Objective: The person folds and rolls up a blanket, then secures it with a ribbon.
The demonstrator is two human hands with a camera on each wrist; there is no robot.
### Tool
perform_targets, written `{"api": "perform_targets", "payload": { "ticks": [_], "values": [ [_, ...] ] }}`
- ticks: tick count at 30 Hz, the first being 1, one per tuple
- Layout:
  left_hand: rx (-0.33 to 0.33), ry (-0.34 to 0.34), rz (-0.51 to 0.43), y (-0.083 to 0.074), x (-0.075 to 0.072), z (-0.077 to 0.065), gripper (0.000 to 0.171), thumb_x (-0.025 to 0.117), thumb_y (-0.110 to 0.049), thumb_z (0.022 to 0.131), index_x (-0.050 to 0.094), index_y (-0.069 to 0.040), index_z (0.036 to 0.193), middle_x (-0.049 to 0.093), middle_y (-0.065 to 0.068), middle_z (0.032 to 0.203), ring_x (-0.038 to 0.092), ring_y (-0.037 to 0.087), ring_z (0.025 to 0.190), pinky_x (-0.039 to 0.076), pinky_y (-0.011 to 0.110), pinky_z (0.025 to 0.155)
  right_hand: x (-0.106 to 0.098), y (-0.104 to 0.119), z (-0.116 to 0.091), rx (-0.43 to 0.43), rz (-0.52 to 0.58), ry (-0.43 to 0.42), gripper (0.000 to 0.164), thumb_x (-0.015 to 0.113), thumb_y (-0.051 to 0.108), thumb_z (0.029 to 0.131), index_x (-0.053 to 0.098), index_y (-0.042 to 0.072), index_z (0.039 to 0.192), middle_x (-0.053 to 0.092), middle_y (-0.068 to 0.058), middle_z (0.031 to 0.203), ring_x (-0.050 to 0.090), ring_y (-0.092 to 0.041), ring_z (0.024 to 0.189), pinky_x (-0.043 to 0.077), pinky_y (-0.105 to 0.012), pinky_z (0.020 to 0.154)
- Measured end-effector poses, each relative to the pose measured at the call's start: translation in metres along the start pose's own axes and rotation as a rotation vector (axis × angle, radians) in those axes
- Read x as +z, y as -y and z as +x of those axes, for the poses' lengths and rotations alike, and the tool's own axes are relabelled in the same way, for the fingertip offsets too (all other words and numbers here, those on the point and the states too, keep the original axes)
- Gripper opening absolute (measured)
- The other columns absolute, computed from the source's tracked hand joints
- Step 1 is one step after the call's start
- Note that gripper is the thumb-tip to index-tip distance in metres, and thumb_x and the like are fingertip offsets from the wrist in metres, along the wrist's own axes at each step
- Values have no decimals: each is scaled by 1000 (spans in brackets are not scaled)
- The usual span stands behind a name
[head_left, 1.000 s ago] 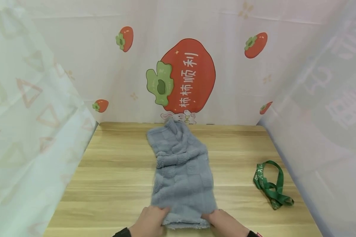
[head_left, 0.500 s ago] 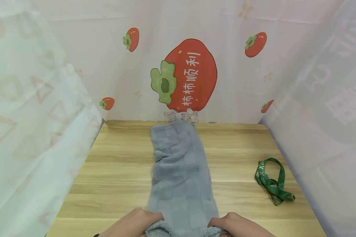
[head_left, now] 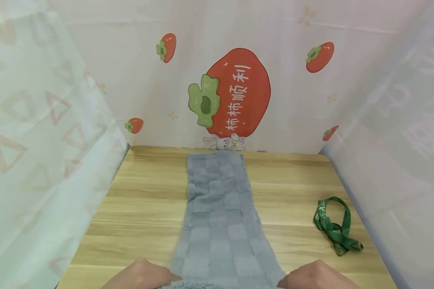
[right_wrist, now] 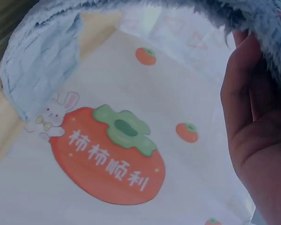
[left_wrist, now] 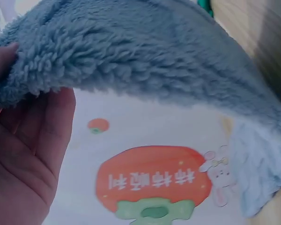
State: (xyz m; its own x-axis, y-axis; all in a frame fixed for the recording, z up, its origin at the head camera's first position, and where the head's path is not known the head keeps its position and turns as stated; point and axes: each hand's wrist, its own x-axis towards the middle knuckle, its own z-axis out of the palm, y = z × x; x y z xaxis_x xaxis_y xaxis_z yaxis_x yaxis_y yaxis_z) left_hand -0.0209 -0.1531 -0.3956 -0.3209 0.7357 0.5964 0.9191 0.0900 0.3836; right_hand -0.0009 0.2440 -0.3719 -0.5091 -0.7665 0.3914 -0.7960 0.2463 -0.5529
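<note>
A fluffy grey-blue towel (head_left: 218,224) with a checked pile runs lengthwise over the wooden table, from its far edge to the near side. My left hand (head_left: 141,275) grips the near left corner, thumb above and fingers beneath, as the left wrist view shows with the towel edge (left_wrist: 117,61) lifted and bowed. On the other side my right hand (head_left: 316,276) pinches the near right corner; in the right wrist view its fingers (right_wrist: 241,79) curl under the fluffy edge. A small crease crosses the towel's left side near the far end.
A green printed lanyard (head_left: 338,228) lies loosely looped on the right of the wooden table (head_left: 141,200). White curtains with persimmon prints (head_left: 238,92) enclose the back, and pale patterned sheets (head_left: 39,120) hang along both sides.
Both hands have drawn the towel's near edge toward me and moved farther apart. The bunched folds have flattened out, and the far end now lies straighter. The lanyard stays put.
</note>
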Motion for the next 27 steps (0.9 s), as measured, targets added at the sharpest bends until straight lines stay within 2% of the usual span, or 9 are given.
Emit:
{"api": "perform_targets", "payload": {
  "ticks": [2, 5, 7, 9, 12, 16, 20, 23, 27],
  "values": [
    [-37, 3, 31, -3, -6, -1, 29, 71, -21, 89, 70, -11, 117, 77, -3, 101, 70, -1, 94, 52, 9, 75, -2, 2, 2, -47, -26, -58, 28, 78, 8, 81, 72, 23, 104, 71, 17, 87, 59, 15, 81, 44, -4, 64],
    [7, -14, 35, 9, -16, 3, 29, 64, -24, 96, 68, -5, 117, 77, 1, 103, 71, 4, 94, 53, 12, 77, -13, -11, 9, -87, -48, -86, 29, 77, 7, 84, 70, 20, 110, 72, 12, 90, 63, 9, 81, 47, -6, 67],
    [47, -60, -28, 19, -23, 13, 22, 61, -19, 99, 68, -3, 113, 75, 3, 100, 71, 6, 90, 54, 14, 77, -22, -19, 15, -22, -36, -71, 23, 72, 12, 91, 68, 22, 111, 73, 10, 92, 65, 6, 81, 49, -9, 69],
    [42, -108, -60, 32, -27, 23, 15, 61, -14, 99, 68, -3, 107, 73, 3, 96, 70, 8, 86, 54, 15, 77, -29, -32, 23, 9, -19, -87, 23, 73, 8, 90, 68, 20, 109, 74, 6, 90, 65, 4, 78, 48, -9, 66],
    [-85, -188, -53, 55, -34, 35, 14, 71, -3, 89, 69, -8, 102, 71, 1, 92, 67, 7, 83, 54, 16, 77, -38, -51, 37, 88, -16, -140, 27, 76, 4, 85, 69, 21, 106, 73, 7, 87, 59, 6, 70, 45, -8, 61],
    [-351, -241, 16, 97, -43, 45, 25, 74, 5, 83, 71, -8, 104, 72, 3, 90, 63, 1, 76, 54, 17, 67, -50, -91, 63, 193, -51, -210, 29, 78, 0, 82, 69, 20, 101, 67, 9, 81, 49, 5, 64, 42, -13, 56],
    [-602, -241, 8, 145, -51, 58, 21, 70, 0, 91, 70, -9, 110, 64, 2, 82, 51, 2, 64, 46, 21, 55, -59, -135, 95, 417, -76, -247, 12, 77, 13, 87, 69, 17, 95, 61, 7, 80, 50, -3, 68, 43, -21, 60],
    [-719, -231, -4, 185, -52, 64, 17, 66, -8, 96, 69, -8, 112, 60, 4, 82, 49, 9, 65, 42, 24, 57, -61, -172, 118, 559, -51, -278, 16, 77, 24, 89, 66, 13, 92, 53, 3, 77, 49, -11, 70, 40, -24, 62],
    [-817, -194, -1, 244, -46, 64, 18, 62, -15, 99, 67, -5, 112, 63, 8, 91, 55, 15, 77, 45, 25, 66, -50, -230, 143, 627, -30, -315, 23, 77, 28, 88, 64, 9, 89, 50, 0, 75, 48, -17, 71, 39, -29, 63]
  ]
}}
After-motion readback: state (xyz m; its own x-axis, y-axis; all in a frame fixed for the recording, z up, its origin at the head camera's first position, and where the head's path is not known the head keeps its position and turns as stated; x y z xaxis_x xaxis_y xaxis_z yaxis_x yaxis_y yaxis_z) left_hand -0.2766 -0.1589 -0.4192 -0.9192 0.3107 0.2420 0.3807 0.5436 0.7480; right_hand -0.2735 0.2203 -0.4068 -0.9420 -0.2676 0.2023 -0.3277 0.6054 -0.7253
